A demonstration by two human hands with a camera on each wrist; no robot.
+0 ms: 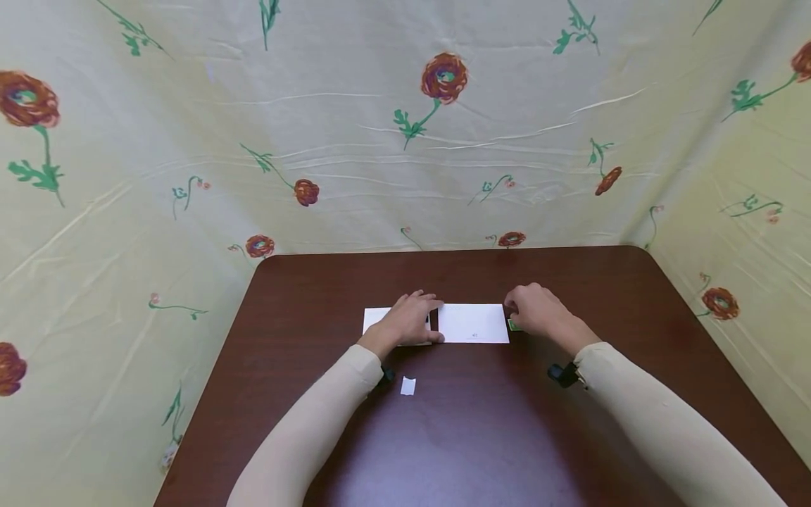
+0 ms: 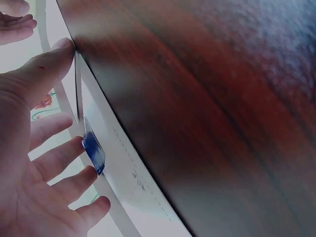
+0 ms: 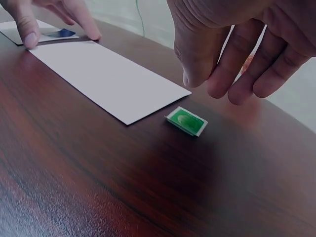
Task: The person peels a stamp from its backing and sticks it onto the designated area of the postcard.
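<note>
Card [image 1: 474,324], smooth, white and crisply rectangular, lies flat between my two hands on the dark, wood-grained tabletop [image 1: 488,436]. My left hand [image 1: 407,320] is spread, fingers loose and grasping nothing, thumb and a fingertip touching the card's left end. Under that same hand sits a second white rectangle [image 1: 375,318], and a glossy blue piece [image 2: 94,153] shows at its edge, right by my fingertips. Over at the other end, my right hand [image 1: 538,310] hangs with fingers gently bent, thumb near forefinger, and nothing gripped! Just below those fingertips rests a green square [image 3: 186,122], small, flat and pale-bordered, near the card's right end but apart from it. Nearer me, a little white slip [image 1: 408,386] lies on its own. Behind it all, a wrinkled pale sheet [image 1: 355,70] with a slight sheen, scattered with red-brown flowers.
</note>
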